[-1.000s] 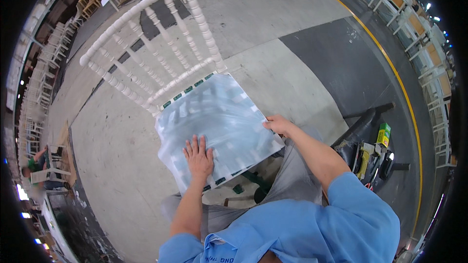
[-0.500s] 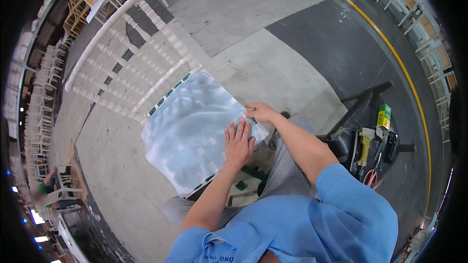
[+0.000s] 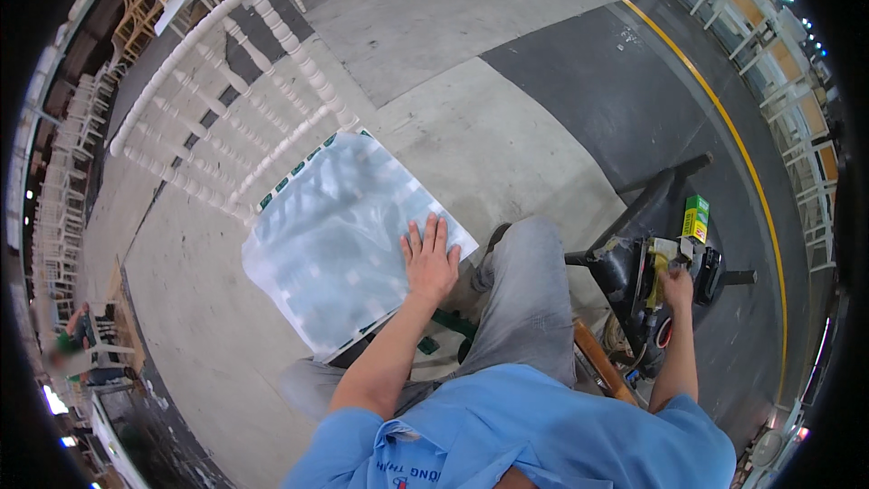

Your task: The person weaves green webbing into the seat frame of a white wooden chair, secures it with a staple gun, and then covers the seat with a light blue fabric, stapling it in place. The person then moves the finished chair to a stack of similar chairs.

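A white chair with a spindle backrest (image 3: pixel 237 81) stands before me, its seat covered by a pale, translucent plastic sheet (image 3: pixel 330 231). Green patches show along the seat's edge by the backrest. My left hand (image 3: pixel 429 264) lies flat on the sheet near its right side, fingers spread. Off to the right, my right hand (image 3: pixel 677 290) is down among the tools on a black stand (image 3: pixel 625 285), its fingers curled in; what they grip is hidden. Beside it is a yellow-handled tool (image 3: pixel 655 276). A red handle loop (image 3: pixel 665 333) shows just below.
A green and yellow box (image 3: pixel 695 219) and a black tool (image 3: pixel 709 270) lie on the stand, whose legs stick out. Rows of white chairs (image 3: pixel 787 68) line the floor's edges. A yellow line (image 3: pixel 724 118) curves along the right. Another person (image 3: pixel 81 344) sits far left.
My right hand has left the sheet's right edge and moved right to the tools on the stand. The left hand stays flat on the sheet. The view has shifted slightly.
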Demonstrator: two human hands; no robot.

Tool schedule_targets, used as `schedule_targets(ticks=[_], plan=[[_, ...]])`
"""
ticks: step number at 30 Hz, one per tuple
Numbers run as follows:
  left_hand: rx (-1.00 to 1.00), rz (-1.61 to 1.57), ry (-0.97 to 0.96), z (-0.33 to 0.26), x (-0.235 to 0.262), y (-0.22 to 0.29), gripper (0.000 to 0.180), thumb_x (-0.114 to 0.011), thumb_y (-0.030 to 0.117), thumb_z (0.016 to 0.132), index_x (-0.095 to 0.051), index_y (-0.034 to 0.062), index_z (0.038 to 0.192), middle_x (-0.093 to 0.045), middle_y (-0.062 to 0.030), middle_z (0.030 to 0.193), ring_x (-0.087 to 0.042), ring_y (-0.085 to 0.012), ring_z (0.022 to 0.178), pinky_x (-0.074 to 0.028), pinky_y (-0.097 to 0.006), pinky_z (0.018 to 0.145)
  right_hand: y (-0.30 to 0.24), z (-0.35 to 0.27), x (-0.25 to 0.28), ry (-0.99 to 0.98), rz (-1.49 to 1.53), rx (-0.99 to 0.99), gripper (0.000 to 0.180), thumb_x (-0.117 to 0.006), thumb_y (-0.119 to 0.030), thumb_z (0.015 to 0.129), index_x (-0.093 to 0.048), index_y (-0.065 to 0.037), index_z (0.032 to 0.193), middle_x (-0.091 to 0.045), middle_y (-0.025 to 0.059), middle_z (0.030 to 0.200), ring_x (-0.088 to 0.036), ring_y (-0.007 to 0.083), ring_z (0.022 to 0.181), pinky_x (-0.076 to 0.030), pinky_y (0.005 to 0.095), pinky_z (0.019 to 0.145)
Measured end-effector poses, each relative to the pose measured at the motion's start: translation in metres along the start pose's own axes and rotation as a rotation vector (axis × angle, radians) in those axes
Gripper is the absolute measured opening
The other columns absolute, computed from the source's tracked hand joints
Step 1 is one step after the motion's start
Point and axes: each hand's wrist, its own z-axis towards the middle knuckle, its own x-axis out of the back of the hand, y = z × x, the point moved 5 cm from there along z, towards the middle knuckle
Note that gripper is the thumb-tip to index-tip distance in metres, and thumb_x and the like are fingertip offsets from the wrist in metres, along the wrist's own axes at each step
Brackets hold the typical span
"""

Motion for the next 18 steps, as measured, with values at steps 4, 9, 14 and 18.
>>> schedule_targets(ticks=[4,9,14,18], plan=[[0.015,0.041,-0.004,-0.003,0.007,-0.002,0.068,-0.055,0.042,0.105,-0.040,0.0101,0.164,-0.032,-0.0099,0.174,-0.023,-0.0475,0.160,-0.015,-0.062,0.130,0.014,-0.009,-0.038,-0.178,0.383,-0.078,0.031,-0.085,-0.019,0.088,-0.071,0.003,0.105,-0.073,0.0065,0.091,-0.068,0.0177,0.079,-0.054,0.0351,0.072],[-0.004,-0.004,0.036,-0.001,0.003,0.005,0.068,-0.056,0.042,0.105,-0.042,0.0094,0.163,-0.032,-0.0094,0.174,-0.024,-0.0472,0.159,-0.017,-0.063,0.129,0.026,0.016,-0.019,-0.263,0.305,-0.102,0.037,-0.085,-0.010,0.081,-0.069,0.004,0.111,-0.073,0.0080,0.098,-0.068,0.0195,0.082,-0.054,0.0355,0.073],[0.044,0.003,-0.003,-0.013,0.002,-0.001,0.071,-0.056,0.043,0.105,-0.038,0.0108,0.165,-0.028,-0.0076,0.175,-0.020,-0.0446,0.161,-0.013,-0.062,0.131,-0.017,-0.004,-0.016,-0.240,0.627,0.040,0.053,-0.072,0.004,0.076,-0.058,0.001,0.128,-0.067,0.0067,0.102,-0.064,0.0174,0.077,-0.052,0.0344,0.064],[0.052,-0.006,-0.012,-0.014,0.002,-0.003,0.071,-0.054,0.045,0.106,-0.038,0.0103,0.165,-0.028,-0.0092,0.176,-0.019,-0.0456,0.161,-0.013,-0.063,0.130,-0.107,-0.026,0.005,-0.264,0.744,0.205,0.041,-0.075,-0.002,0.084,-0.061,-0.001,0.123,-0.066,0.0047,0.092,-0.064,0.0152,0.074,-0.050,0.0302,0.062]])
